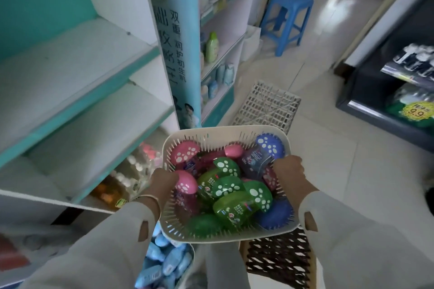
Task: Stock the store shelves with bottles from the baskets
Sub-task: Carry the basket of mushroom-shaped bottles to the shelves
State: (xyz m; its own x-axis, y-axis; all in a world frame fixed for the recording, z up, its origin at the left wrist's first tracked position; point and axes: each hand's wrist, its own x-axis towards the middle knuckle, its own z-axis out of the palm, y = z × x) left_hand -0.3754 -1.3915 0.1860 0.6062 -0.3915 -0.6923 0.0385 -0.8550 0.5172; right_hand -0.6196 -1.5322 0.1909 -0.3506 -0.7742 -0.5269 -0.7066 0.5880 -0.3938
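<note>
I hold a cream slotted basket (225,132) in front of me, above the floor. It is full of several small bottles with mushroom-shaped spotted caps: pink (184,152), green (226,186) and blue (270,145). My left hand (162,182) grips the basket's left rim. My right hand (290,172) grips its right rim. Bare white shelves (77,70) with teal edges stand at my left.
Below me sit a basket of light blue bottles (164,263) and a dark woven basket (279,258). An upturned white crate (267,107) lies on the tiled floor ahead. A blue stool (287,16) stands farther back. A dark display rack (394,91) is at right.
</note>
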